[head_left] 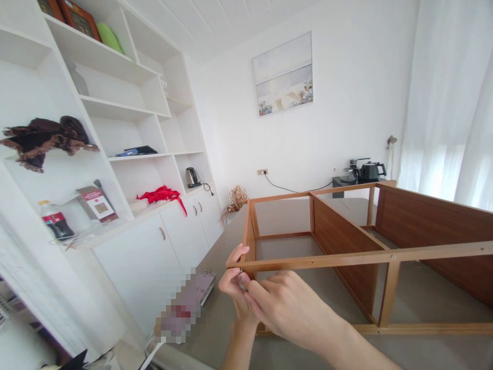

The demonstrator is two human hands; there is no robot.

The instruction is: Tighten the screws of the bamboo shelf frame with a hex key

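A brown wooden shelf frame (350, 259) with inner panels lies on its side on the grey-brown table. At its near left corner, my left hand (235, 288) is closed around the wood, with fingers above and below the rail. My right hand (279, 293) is pressed up against the left one, just under that corner, its fingers in a pinch. A small greyish bit shows between the fingertips, too small and covered to name. Screw heads are visible along the near rail.
A phone (208, 285), partly pixelated, lies on the table (210, 321) to the left. White shelves and cabinets (146, 257) line the left wall, holding a cola bottle (57, 221) and red cloth (162, 194). A black kettle (370, 171) stands at the back right.
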